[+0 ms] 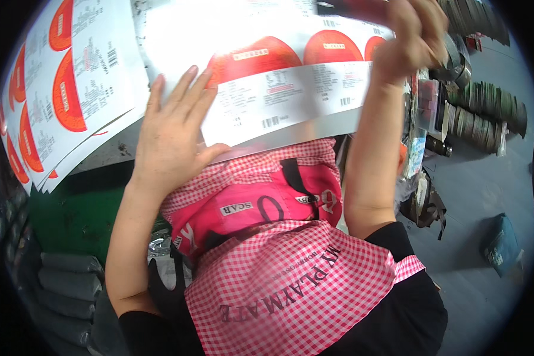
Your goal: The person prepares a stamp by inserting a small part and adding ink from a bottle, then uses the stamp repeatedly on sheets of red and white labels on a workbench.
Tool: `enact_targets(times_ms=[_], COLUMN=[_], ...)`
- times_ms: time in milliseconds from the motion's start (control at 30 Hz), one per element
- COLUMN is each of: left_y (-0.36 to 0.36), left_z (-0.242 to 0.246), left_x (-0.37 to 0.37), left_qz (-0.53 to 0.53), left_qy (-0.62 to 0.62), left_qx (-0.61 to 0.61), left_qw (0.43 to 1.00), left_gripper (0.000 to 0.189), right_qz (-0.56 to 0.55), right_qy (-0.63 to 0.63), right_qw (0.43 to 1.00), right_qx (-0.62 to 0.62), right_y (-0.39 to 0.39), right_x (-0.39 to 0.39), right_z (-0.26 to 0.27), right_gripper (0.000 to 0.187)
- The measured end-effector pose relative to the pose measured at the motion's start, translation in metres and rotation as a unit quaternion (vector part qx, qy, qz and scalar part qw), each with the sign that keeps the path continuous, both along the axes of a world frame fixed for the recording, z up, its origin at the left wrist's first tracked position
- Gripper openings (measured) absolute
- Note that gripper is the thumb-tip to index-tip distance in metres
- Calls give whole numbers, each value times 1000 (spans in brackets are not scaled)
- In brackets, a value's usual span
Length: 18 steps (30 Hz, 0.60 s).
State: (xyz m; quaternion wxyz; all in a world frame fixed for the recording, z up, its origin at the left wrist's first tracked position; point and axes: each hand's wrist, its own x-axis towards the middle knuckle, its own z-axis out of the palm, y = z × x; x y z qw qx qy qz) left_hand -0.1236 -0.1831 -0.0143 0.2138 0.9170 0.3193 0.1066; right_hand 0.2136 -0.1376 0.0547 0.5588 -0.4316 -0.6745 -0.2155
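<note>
My left hand (171, 133) lies flat with fingers spread at the left edge of a white printed sheet (253, 120), its thumb by the near left corner. Red half-round shapes, barcodes and small writing are printed on the sheet. Its near edge rests over a smooth pale board or plate (333, 124) close to my apron. At the upper right, my right hand (411, 42) is raised and closed around a dark red object (360, 10). That object is blurred and cut off by the top of the view, so its kind is unclear.
Similar printed sheets (115, 84) lie in an uneven pile at the left. Below them is a green surface (71, 218), with grey plastic-wrapped bundles (66, 285) nearby. Stacks of thin pieces (476, 127), a clear plastic box (427, 104) and a teal bag (503, 244) are at the right.
</note>
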Motion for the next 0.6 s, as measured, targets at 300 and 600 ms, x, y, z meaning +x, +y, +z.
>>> enact_targets(times_ms=[300,600], left_y=[2,5], left_z=[3,-3], left_x=[-15,-23], left_qz=[20,13], left_qy=[78,76], left_qx=[13,42], left_qw=[997,996], left_gripper=[98,93], right_qz=[-204,-142], right_qy=[-63,-32], right_qw=[958,974], right_qx=[-189,-173], right_y=[-132,-122], right_x=[116,22], right_z=[-35,-37], right_gripper=[8,6])
